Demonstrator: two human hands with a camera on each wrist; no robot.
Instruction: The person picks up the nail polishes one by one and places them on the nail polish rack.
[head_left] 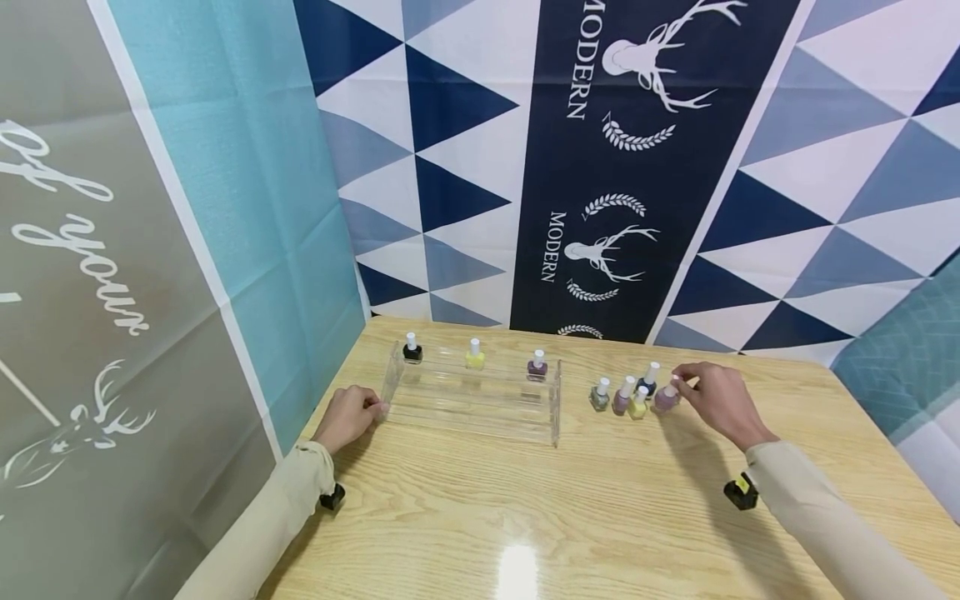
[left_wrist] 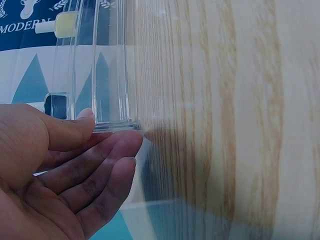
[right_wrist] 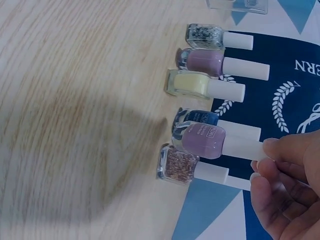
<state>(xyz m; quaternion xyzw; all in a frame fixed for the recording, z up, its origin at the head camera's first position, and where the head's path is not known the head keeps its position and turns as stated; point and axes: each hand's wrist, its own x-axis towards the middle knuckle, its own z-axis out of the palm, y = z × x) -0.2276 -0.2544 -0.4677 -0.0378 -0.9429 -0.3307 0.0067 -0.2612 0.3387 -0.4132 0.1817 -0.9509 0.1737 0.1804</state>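
Note:
My right hand [head_left: 716, 398] pinches the white cap of a lilac nail polish bottle [right_wrist: 204, 141] between thumb and fingers. Close to it stand a grey glitter bottle [right_wrist: 204, 36], a mauve bottle [right_wrist: 202, 62], a pale yellow bottle [right_wrist: 190, 83], a dark blue bottle [right_wrist: 197, 116] partly hidden behind the lilac one, and a copper glitter bottle [right_wrist: 179, 165]. At the table's left, my left hand [head_left: 352, 417] grips the near left corner of a clear stepped rack [head_left: 472, 417], thumb and forefinger at its end panel [left_wrist: 112, 126]. The rack's back step bears black [head_left: 412, 353], yellow [head_left: 475, 360] and dark purple [head_left: 537, 368] bottles.
The wooden table [head_left: 450, 508] extends toward me in front of the rack and bottles. Patterned cloth [head_left: 465, 167] hangs along its back edge, and a teal and grey cloth [head_left: 247, 208] borders the left side.

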